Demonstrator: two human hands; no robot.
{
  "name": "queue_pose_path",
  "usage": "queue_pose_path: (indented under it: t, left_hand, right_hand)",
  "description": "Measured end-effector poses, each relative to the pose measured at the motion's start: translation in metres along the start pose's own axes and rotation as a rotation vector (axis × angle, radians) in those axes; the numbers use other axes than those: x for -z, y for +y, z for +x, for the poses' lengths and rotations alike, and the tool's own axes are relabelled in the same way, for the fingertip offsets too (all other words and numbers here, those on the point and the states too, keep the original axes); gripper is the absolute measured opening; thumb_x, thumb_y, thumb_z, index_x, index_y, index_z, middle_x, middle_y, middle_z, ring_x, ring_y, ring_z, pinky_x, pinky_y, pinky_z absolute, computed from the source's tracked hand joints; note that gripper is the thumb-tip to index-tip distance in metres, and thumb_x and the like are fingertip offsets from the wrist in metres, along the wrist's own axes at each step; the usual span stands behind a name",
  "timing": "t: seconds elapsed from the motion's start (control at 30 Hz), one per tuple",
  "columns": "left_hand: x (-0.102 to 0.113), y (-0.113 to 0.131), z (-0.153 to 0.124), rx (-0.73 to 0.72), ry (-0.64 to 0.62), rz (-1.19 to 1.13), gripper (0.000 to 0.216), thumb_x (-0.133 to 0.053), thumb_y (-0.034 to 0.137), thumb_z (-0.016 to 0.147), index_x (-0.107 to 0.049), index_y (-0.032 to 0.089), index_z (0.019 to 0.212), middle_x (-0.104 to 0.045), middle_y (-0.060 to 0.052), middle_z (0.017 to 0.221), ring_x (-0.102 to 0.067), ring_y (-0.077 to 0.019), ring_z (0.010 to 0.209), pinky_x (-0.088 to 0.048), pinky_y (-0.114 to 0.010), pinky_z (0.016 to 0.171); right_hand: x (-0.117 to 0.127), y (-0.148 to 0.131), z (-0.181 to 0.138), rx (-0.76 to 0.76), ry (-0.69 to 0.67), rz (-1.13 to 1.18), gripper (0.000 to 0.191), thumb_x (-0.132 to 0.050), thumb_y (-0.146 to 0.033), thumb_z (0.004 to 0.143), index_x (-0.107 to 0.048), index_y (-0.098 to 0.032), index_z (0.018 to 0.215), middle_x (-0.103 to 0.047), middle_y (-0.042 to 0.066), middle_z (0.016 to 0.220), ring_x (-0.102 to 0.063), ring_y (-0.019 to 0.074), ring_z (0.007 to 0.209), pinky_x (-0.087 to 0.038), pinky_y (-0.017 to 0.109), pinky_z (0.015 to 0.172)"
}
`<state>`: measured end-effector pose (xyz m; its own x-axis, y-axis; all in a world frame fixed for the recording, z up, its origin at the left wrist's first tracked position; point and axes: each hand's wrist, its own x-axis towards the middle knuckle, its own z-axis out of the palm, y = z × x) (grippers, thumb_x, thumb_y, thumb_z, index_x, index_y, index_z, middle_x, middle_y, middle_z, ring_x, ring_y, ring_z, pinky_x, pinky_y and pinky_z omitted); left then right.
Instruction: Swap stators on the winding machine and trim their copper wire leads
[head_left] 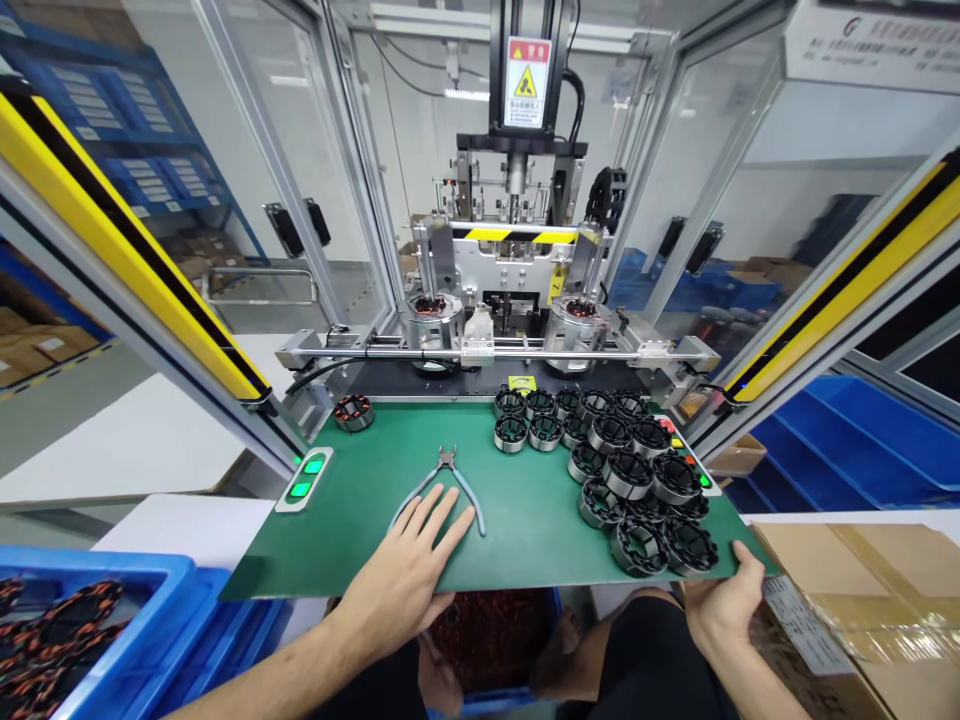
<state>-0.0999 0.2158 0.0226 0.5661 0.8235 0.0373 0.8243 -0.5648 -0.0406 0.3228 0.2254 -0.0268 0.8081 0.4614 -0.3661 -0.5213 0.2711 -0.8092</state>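
- Two bare hands show in the head view, both at the near edge of a flat green work mat.
- The left hand lies palm down on the mat. Its forearm comes in from the lower left, and its fingers are straight and spread wide, holding nothing.
- Its fingertips rest between the splayed handles of small steel side cutters with pale blue grips, which sit at mid mat.
- The side cutters lie flat with their long axis running near to far. The nose points away toward the grey metal press machine, and the handles open toward the person.
- The right hand is curled round the mat's front right corner, thumb on top, clamping it.
- Just beyond that hand sits a cluster of black ring-shaped stator cores.
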Motion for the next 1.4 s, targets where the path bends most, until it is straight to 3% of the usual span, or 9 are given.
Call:
queue_pose_path:
  t: [0.27,0.73,1.0,1.23,1.4]
  left_hand:
    - [0.007,0.002,0.001,0.017,-0.045,-0.012,0.101,-0.076,0.029,0.082,-0.034,0.024,0.174,-0.036,-0.019,0.178,-0.029,-0.0445,0.167,-0.028,-0.066,0.134]
    - [0.008,0.002,0.002,0.034,-0.073,-0.031,0.101,-0.077,0.029,0.083,-0.034,0.025,0.174,-0.033,-0.019,0.18,-0.026,-0.0438,0.168,-0.027,-0.066,0.135]
    - [0.008,0.002,0.001,0.018,-0.048,-0.021,0.1,-0.076,0.028,0.083,-0.033,0.025,0.173,-0.036,-0.019,0.178,-0.029,-0.0437,0.167,-0.028,-0.065,0.134]
    - [0.006,0.002,0.001,0.015,-0.041,-0.019,0.1,-0.076,0.029,0.083,-0.033,0.025,0.173,-0.035,-0.019,0.179,-0.029,-0.0442,0.167,-0.028,-0.066,0.134]
    - [0.008,0.003,0.002,0.018,-0.055,-0.018,0.099,-0.076,0.028,0.084,-0.034,0.024,0.173,-0.036,-0.019,0.178,-0.029,-0.0436,0.167,-0.028,-0.066,0.134]
  right_hand:
    - [0.0,0.0,-0.002,-0.011,-0.026,-0.014,0.035,-0.062,-0.04,0.082,-0.075,-0.025,0.111,-0.078,-0.004,0.117,-0.069,0.0188,0.119,-0.05,0.033,0.117]
    - [0.01,0.008,0.012,0.016,-0.062,-0.066,0.042,-0.063,-0.046,0.081,-0.07,-0.024,0.116,-0.076,0.0,0.123,-0.068,0.0211,0.121,-0.056,0.035,0.11]
    - [0.001,0.001,0.0,0.009,-0.027,-0.015,0.037,-0.061,-0.039,0.082,-0.072,-0.025,0.114,-0.078,-0.004,0.119,-0.068,0.0204,0.127,-0.043,0.039,0.127]
    - [0.005,0.003,0.003,0.011,-0.031,-0.046,0.039,-0.061,-0.04,0.083,-0.073,-0.024,0.118,-0.078,-0.002,0.122,-0.069,0.0204,0.123,-0.055,0.036,0.113]
    - [0.006,0.003,0.004,0.001,-0.034,-0.023,0.041,-0.061,-0.039,0.084,-0.073,-0.024,0.12,-0.078,-0.003,0.122,-0.068,0.0198,0.125,-0.051,0.037,0.119]
